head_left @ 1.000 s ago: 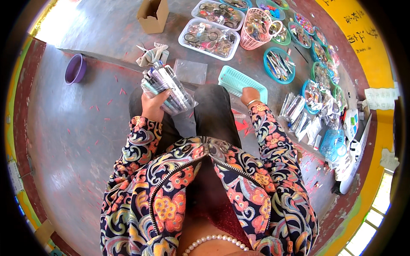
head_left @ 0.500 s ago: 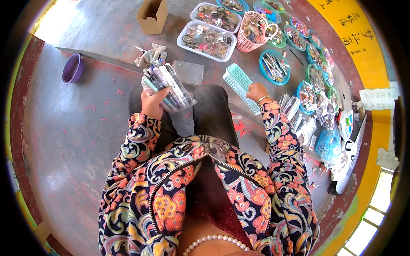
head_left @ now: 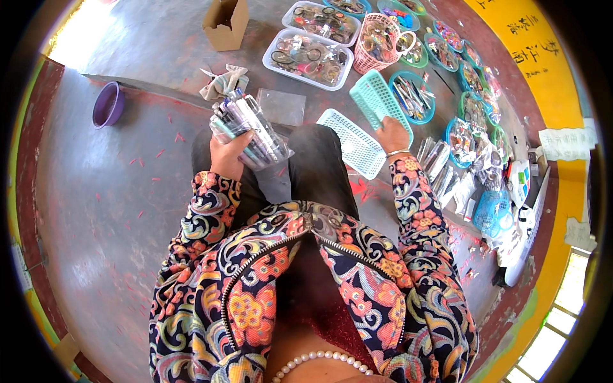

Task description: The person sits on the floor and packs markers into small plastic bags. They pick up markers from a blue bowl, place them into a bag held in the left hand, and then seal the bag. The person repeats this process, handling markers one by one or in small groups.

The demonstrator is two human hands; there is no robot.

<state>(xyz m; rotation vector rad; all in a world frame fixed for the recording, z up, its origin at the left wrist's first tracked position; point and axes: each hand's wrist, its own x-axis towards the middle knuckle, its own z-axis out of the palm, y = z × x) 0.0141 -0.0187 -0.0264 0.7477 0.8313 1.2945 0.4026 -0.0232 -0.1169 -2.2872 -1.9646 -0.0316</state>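
Note:
My left hand (head_left: 228, 154) is closed around a clear plastic bag of pens (head_left: 255, 127), held above my left knee with the pens' ends pointing away from me. My right hand (head_left: 393, 135) grips the near end of a mint-green plastic basket (head_left: 370, 96), long and perforated, which is tilted up. A pale blue-white basket (head_left: 348, 142) of similar shape lies just left of it, beside my right knee. Past the green basket is a round blue basket of pens (head_left: 415, 96), partly hidden by it.
A clear flat sheet (head_left: 281, 106) and a crumpled cloth (head_left: 225, 83) lie ahead of my knees. White trays of hair ties (head_left: 308, 60), a pink basket (head_left: 375, 45) and a cardboard box (head_left: 225, 25) stand farther off. Bagged pens (head_left: 434, 159) lie right; a purple bowl (head_left: 108, 105) stands left.
My right hand has lifted the green basket off the pale one and moved it right and away. The pale basket is now exposed. My left hand still holds the bag of pens in place.

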